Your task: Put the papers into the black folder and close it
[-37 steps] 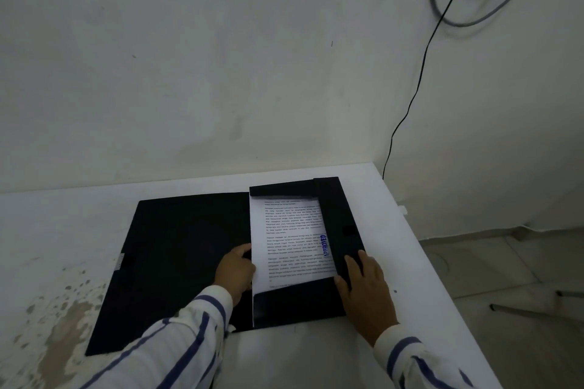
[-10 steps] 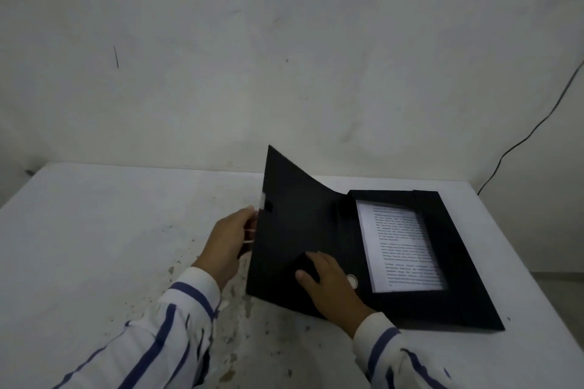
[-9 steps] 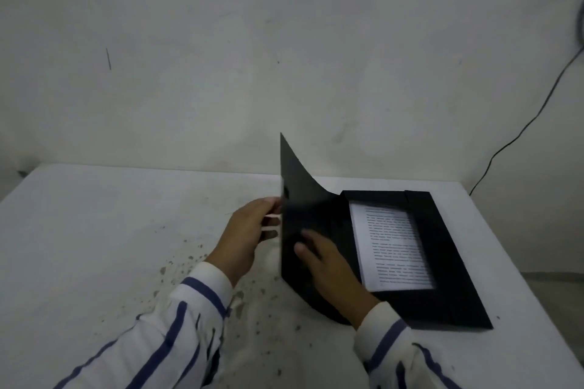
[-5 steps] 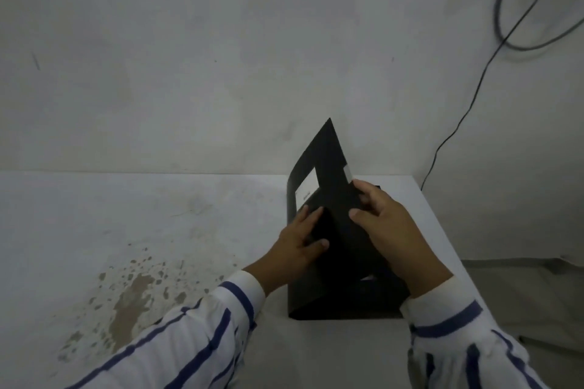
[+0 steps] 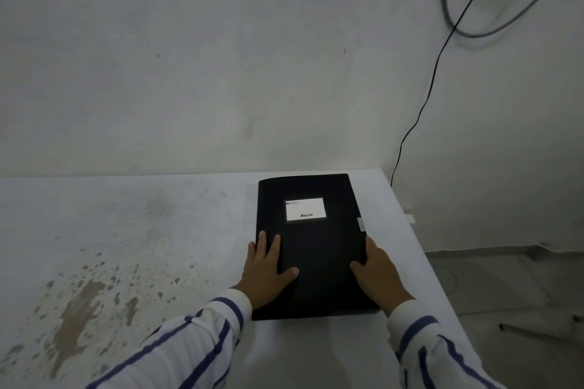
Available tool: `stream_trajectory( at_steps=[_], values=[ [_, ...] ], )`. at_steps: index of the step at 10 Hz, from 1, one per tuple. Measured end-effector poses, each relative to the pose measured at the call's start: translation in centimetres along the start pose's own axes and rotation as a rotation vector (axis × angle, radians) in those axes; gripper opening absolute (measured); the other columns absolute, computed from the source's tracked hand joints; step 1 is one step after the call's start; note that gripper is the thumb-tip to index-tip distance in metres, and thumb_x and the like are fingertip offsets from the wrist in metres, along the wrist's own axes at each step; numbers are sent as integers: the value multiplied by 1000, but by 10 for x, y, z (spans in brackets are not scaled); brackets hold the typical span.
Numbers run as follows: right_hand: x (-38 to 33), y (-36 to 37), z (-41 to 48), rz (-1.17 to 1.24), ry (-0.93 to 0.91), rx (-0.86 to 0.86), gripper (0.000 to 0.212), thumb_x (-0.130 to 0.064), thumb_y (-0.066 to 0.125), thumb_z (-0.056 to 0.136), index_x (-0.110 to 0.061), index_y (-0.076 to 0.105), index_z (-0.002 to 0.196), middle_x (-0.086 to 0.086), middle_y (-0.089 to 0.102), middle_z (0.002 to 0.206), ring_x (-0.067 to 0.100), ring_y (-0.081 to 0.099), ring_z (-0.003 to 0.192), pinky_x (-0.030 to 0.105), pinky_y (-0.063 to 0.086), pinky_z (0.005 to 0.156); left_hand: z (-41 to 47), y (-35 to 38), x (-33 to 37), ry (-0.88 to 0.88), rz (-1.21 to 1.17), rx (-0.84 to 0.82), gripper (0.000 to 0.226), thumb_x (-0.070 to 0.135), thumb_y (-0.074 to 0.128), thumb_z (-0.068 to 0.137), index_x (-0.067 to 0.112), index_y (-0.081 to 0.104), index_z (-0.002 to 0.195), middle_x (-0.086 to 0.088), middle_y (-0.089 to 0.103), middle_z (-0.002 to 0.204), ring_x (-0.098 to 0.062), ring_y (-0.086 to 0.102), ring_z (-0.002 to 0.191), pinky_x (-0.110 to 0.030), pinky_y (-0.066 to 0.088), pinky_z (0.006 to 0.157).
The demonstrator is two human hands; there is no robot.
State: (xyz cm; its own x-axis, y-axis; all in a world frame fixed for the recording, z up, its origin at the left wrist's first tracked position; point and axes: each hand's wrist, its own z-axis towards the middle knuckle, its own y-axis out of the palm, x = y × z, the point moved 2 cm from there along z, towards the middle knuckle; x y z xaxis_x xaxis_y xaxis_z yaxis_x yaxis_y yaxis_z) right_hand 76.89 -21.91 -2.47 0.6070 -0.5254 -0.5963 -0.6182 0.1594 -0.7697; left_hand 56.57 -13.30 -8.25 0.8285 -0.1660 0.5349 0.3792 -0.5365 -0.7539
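The black folder (image 5: 316, 249) lies closed and flat near the table's right edge, with a white label (image 5: 305, 209) on its cover and a small pale tab (image 5: 361, 224) on its right edge. The papers are hidden inside. My left hand (image 5: 267, 271) rests flat on the cover's lower left part, fingers spread. My right hand (image 5: 377, 271) lies at the folder's right edge, thumb on the cover and fingers against the side.
The white table (image 5: 142, 230) has a brown stained patch (image 5: 76, 309) at the front left. Its right edge (image 5: 423, 262) drops to the floor. A black cable (image 5: 423, 104) runs down the wall behind the right corner.
The front cover, which stood raised between both hands half a second ago, has come down flat over the papers. Both hands now lie on the closed folder.
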Motion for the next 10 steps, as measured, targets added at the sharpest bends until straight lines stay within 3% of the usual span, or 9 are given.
stream_trajectory(
  at_steps=[1,2,3,7,10],
  values=[
    [12,16,6,13,21,-74,58,-19,55,88,-7,25,137,16,38,140,30,41,125,42,37,107,2,5,1,-13,60,21,93,61,48,85,23,-2,154,-9,-17,163,-39,-16,148,-51,5,120],
    [18,29,10,-88,-22,-126,67,-27,49,92,-9,8,143,12,3,155,30,12,141,39,18,114,4,8,0,-25,119,39,93,63,47,84,23,1,154,-9,-14,163,-40,-14,148,-51,6,120],
    [21,39,13,-175,-82,-128,67,-34,42,94,-9,4,143,13,-4,156,32,1,142,41,12,116,6,9,-1,-30,145,52,93,64,46,84,23,2,154,-9,-13,163,-40,-14,148,-51,6,120],
    [27,44,13,-384,-152,-56,64,-43,31,95,-11,4,143,15,-2,156,34,-1,142,47,11,116,3,0,5,-28,252,35,91,66,43,83,25,2,154,-10,-10,164,-39,-9,149,-52,8,120],
    [-43,52,0,-344,-245,-37,63,-40,37,93,-12,10,143,15,3,155,32,-2,142,48,7,116,-6,-49,7,42,270,126,85,61,40,86,24,6,154,-11,-3,164,-37,-6,150,-50,3,120]
  ],
)
